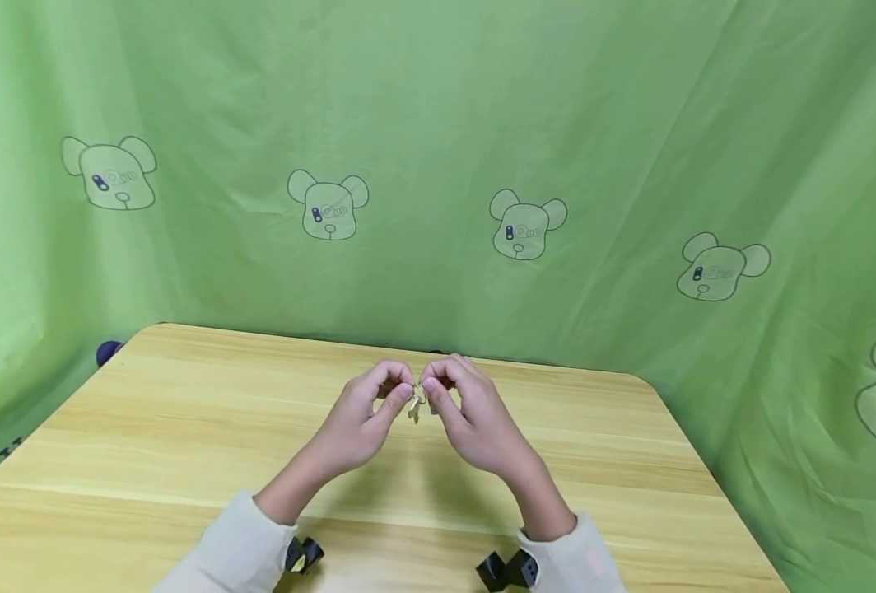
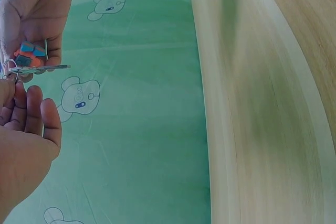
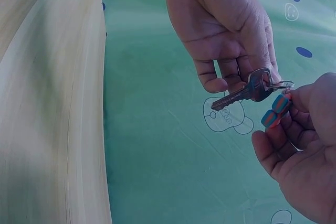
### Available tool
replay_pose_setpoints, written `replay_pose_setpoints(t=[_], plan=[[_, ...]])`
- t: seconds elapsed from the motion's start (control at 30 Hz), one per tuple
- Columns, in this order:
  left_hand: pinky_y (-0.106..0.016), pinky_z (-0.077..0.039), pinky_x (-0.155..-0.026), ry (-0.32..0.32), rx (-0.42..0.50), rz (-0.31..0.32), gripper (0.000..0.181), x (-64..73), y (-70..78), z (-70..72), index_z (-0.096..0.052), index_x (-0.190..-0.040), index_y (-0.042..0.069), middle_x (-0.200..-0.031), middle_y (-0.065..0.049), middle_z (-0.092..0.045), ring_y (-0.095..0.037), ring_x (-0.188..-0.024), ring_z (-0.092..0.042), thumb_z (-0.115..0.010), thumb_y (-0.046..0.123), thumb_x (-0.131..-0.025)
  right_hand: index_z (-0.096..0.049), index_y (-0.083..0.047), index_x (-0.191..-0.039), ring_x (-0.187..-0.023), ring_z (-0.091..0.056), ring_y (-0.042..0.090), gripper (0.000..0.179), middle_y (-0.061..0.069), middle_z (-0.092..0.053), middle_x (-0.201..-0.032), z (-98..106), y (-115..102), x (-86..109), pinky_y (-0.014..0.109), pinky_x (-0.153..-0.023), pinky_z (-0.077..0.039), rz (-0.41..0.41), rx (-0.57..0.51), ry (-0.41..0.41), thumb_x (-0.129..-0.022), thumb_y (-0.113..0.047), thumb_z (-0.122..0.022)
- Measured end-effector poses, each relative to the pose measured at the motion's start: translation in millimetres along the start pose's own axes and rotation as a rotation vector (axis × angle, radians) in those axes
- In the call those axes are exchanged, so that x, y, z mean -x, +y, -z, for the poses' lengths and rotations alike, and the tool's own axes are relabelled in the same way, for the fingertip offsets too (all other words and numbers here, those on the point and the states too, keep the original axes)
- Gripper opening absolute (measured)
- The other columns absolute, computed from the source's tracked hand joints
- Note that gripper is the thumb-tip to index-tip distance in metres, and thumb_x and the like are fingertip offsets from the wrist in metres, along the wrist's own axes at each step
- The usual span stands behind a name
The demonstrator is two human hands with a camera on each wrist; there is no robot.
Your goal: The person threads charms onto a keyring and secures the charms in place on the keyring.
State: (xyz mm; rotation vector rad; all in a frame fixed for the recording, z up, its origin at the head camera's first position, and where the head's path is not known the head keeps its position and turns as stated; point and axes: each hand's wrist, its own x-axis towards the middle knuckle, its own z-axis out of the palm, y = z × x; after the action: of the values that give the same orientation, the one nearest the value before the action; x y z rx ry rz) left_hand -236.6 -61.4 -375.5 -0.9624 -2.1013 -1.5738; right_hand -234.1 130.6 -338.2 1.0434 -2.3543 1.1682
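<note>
Both hands meet over the far part of the table, held up in front of the body. My left hand (image 1: 360,416) pinches a thin metal key ring (image 3: 283,84) between thumb and forefinger. From it hangs a key (image 3: 239,95), brass-coloured in the head view, pointing downward between the hands. My right hand (image 1: 478,420) grips a small orange and blue charm (image 3: 275,111), its thumb right beside the ring. In the left wrist view the charm (image 2: 32,52) shows in front of the right fingers. Fingers hide part of the ring in the head view.
A light wood-grain table (image 1: 149,461) lies below the hands. Behind it hangs a green curtain (image 1: 423,99) printed with bear heads. Black devices (image 1: 508,570) sit at the sleeve cuffs. A dark purple round thing (image 1: 108,352) shows past the table's left edge.
</note>
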Motion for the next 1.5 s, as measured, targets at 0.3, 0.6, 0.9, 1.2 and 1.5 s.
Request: replay_pose_setpoints(t=[0.3, 0.6, 0.9, 1.2, 1.5], plan=[[-0.031, -0.05, -0.077, -0.005, 0.006, 0.007, 0.016, 0.3, 0.5, 0.3, -0.058, -0.107, -0.001, -0.091, -0.004, -0.059, -0.022, -0.086, -0.059, -0.052, 0.013, -0.108, -0.059, -0.006, -0.1, -0.088, -0.052, 0.015, 0.016, -0.004, -0.051, -0.086, -0.1, -2.3, 0.2, 0.032, -0.078, -0.046, -0.011, 0.01, -0.003, -0.109, -0.014, -0.05], [-0.031, -0.05, -0.076, -0.011, 0.002, -0.01, 0.013, 0.0, -0.2, -0.8, -0.058, -0.106, 0.0, -0.089, 0.0, -0.057, -0.018, -0.084, -0.058, -0.052, 0.012, -0.107, -0.059, -0.008, -0.1, -0.088, -0.051, 0.014, 0.014, -0.005, -0.051, -0.086, 0.1, -3.5, 1.1, 0.032, -0.078, -0.045, -0.003, 0.034, 0.012, -0.109, -0.014, -0.05], [-0.031, -0.05, -0.077, -0.012, -0.002, 0.016, 0.015, 0.2, 0.4, 1.4, -0.058, -0.107, 0.0, -0.092, -0.011, -0.06, -0.017, -0.086, -0.058, -0.051, 0.013, -0.108, -0.059, -0.005, -0.099, -0.09, -0.052, 0.014, 0.014, -0.005, -0.052, -0.087, -1.3, -3.1, 1.2, 0.033, -0.08, -0.046, 0.014, 0.052, 0.0, -0.109, -0.013, -0.051], [-0.03, -0.049, -0.075, 0.006, -0.008, 0.026, 0.014, 0.2, 1.0, 3.9, -0.058, -0.107, 0.001, -0.092, -0.002, -0.06, -0.016, -0.085, -0.057, -0.052, 0.013, -0.107, -0.058, -0.01, -0.098, -0.09, -0.051, 0.013, 0.012, -0.006, -0.051, -0.086, -2.1, -3.0, 1.1, 0.034, -0.08, -0.047, 0.044, 0.061, 0.011, -0.108, -0.011, -0.052], [-0.031, -0.05, -0.075, -0.005, 0.003, 0.012, 0.012, -0.4, -0.4, 3.2, -0.058, -0.107, 0.001, -0.091, -0.008, -0.061, -0.016, -0.084, -0.058, -0.052, 0.011, -0.107, -0.057, -0.01, -0.098, -0.089, -0.05, 0.013, 0.012, -0.006, -0.051, -0.086, -1.9, -3.0, 1.1, 0.034, -0.079, -0.046, 0.052, 0.071, 0.011, -0.108, -0.011, -0.051]])
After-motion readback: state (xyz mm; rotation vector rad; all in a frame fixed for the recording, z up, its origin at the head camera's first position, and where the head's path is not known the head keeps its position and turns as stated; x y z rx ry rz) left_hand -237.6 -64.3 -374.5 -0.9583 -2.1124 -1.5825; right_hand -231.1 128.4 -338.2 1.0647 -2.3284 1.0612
